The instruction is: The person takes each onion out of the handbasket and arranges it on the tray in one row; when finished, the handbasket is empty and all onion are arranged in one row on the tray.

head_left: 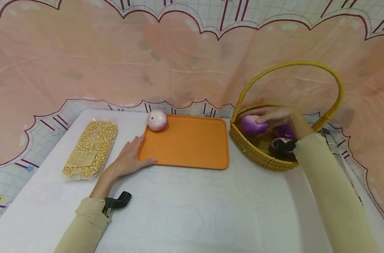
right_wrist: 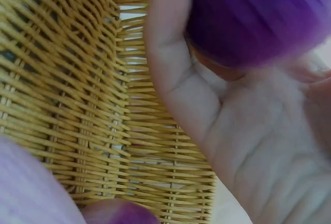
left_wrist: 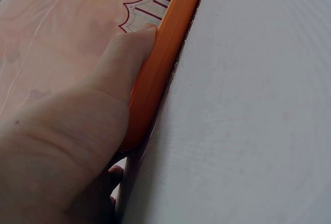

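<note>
My right hand (head_left: 275,116) grips a purple onion (head_left: 254,125) between thumb and fingers, inside the left part of a yellow wicker basket (head_left: 258,154). In the right wrist view, the deep purple onion (right_wrist: 258,19) sits against the fingers above the woven wall. More onions lie in the basket, a purple one (head_left: 285,131) and a paler one partly hidden by the wrist camera. My left hand (head_left: 128,158) rests at the near left corner of an orange tray (head_left: 188,144), its thumb on the rim (left_wrist: 163,53). A pale pinkish onion (head_left: 157,120) sits in the tray's far left corner.
Left of the tray lies a clear bag of yellow corn kernels (head_left: 92,147) with a paper label. The basket's tall handle (head_left: 300,64) arches over the right forearm. A patterned cloth (head_left: 179,66) hangs behind the white table (head_left: 192,203). Printed paper (head_left: 337,151) shows right of the basket.
</note>
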The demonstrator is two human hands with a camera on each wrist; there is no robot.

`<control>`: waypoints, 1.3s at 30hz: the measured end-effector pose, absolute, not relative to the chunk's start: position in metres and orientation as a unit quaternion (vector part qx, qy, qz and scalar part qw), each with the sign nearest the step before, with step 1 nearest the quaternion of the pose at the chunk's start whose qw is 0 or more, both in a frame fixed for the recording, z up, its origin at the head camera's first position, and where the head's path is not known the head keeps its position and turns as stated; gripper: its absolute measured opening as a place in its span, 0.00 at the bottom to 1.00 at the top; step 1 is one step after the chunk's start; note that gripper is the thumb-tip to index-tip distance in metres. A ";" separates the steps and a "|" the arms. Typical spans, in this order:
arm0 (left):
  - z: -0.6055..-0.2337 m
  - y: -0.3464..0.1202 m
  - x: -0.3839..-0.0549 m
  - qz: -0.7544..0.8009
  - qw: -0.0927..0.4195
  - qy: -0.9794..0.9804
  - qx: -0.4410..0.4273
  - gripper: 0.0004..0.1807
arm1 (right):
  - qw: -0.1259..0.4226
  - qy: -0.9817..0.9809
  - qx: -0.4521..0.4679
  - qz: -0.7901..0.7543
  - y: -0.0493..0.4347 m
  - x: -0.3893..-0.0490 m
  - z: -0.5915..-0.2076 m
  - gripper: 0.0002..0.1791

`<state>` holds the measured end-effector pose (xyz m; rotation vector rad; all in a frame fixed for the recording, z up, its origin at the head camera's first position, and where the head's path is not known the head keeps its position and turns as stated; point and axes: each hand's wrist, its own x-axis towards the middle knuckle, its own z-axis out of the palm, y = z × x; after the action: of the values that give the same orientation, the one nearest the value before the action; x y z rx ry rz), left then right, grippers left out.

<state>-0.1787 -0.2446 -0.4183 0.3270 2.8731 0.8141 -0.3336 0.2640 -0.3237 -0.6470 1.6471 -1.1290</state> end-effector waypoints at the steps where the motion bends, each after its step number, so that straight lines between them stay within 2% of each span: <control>1: -0.419 -0.245 -0.179 0.269 0.069 0.954 0.109 0.57 | 0.493 0.678 -0.279 -0.469 0.265 -0.333 -0.324 0.28; 8: -0.421 -0.246 -0.179 0.264 0.064 0.956 0.113 0.57 | 0.452 0.647 -0.368 -0.492 0.276 -0.320 -0.315 0.32; 17: -0.420 -0.246 -0.179 0.266 0.064 0.955 0.112 0.58 | 0.354 0.698 -0.434 -0.446 0.282 -0.293 -0.296 0.32; 28: -0.421 -0.246 -0.179 0.264 0.064 0.956 0.115 0.58 | 0.343 0.586 -0.554 -0.482 0.257 -0.271 -0.295 0.34; 39: -0.419 -0.245 -0.178 0.267 0.068 0.955 0.113 0.58 | 0.261 0.593 -0.645 -0.406 0.225 -0.258 -0.287 0.37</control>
<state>-0.1775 -0.2448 -0.4194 0.3392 2.8767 0.8040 -0.2585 0.2248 -0.2866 -1.7456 1.6049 -1.0987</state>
